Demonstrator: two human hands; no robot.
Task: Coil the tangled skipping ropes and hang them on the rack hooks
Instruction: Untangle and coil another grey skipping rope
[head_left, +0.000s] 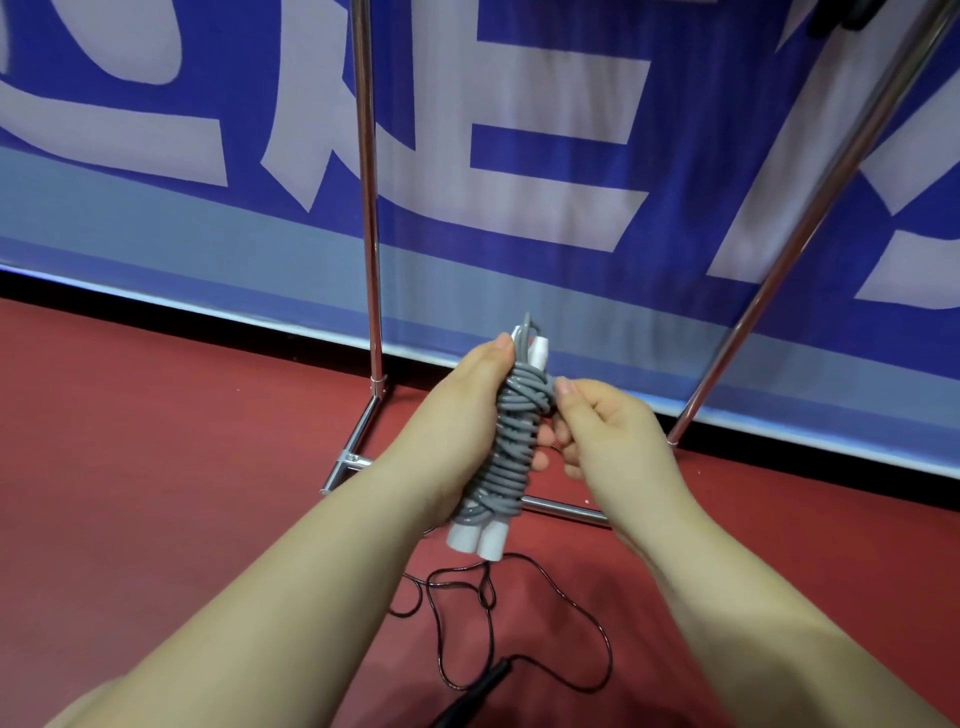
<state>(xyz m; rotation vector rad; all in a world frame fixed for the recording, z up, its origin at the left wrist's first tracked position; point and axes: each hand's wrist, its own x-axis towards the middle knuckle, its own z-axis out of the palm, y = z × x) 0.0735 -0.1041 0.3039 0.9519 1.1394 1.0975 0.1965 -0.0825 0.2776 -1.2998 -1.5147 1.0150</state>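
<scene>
**Grey rope bundled in both hands below the rack**

At frame centre the left hand (475, 415) wraps around the grey skipping rope (514, 447), wound tightly over its white handles (475, 540), which stick out below. The right hand (602, 426) pinches the coil's upper turns with curled fingers; its fingertips are hidden behind the bundle. A black skipping rope (519, 623) lies loose on the red floor (156, 467) at lower centre, its handle cut off. The chrome rack (369, 208) rises past the top edge, hooks unseen.

Scene evenly and brightly lit from overhead; soft shadows cast on red floor (156, 467); glare seen on chrome rack poles (370, 260); wide-angle bending at edges.
</scene>
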